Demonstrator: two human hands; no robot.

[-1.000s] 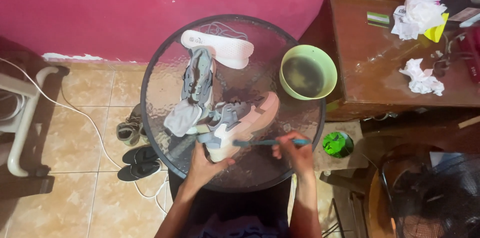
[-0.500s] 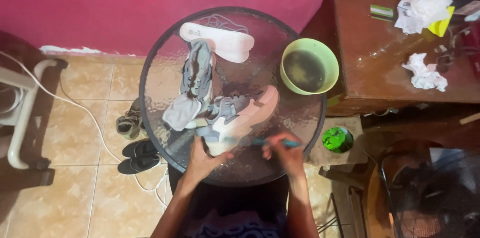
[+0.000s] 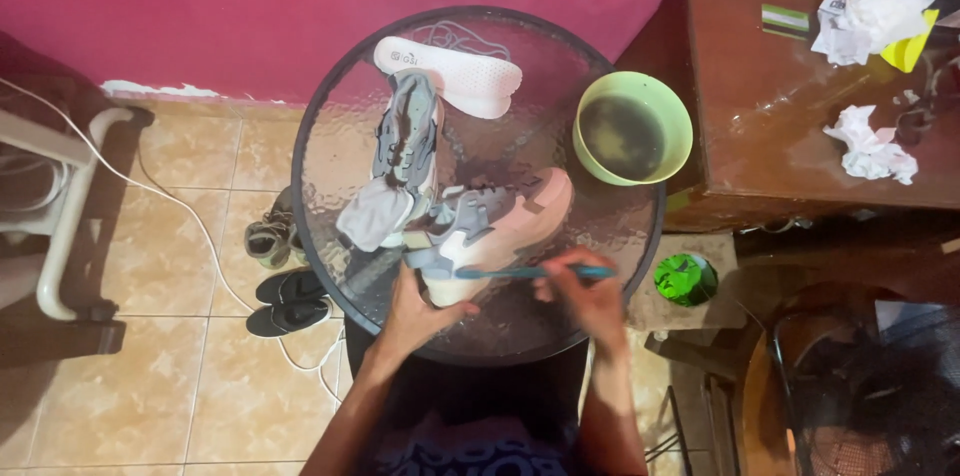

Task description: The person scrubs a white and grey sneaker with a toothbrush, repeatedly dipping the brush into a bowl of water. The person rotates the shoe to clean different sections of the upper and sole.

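Two hands work over the round glass table (image 3: 330,86) in the head view: left hand (image 3: 418,308) clamped on the near end of a grey-and-pink sneaker (image 3: 490,226) lying at table centre, right hand (image 3: 590,298) closed around a teal brush (image 3: 530,273) laid against its side. Judged step: scrubbing the sneaker's side. The next stroke likely needs steady bracing, with the green bowl (image 3: 632,128) of dark water beside it.

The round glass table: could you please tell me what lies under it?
Through the round glass table, tan floor tiles and dark shoes show at its left edge. The grey and pink sneaker, second grey sneaker and green bowl hide whatever lies below them.
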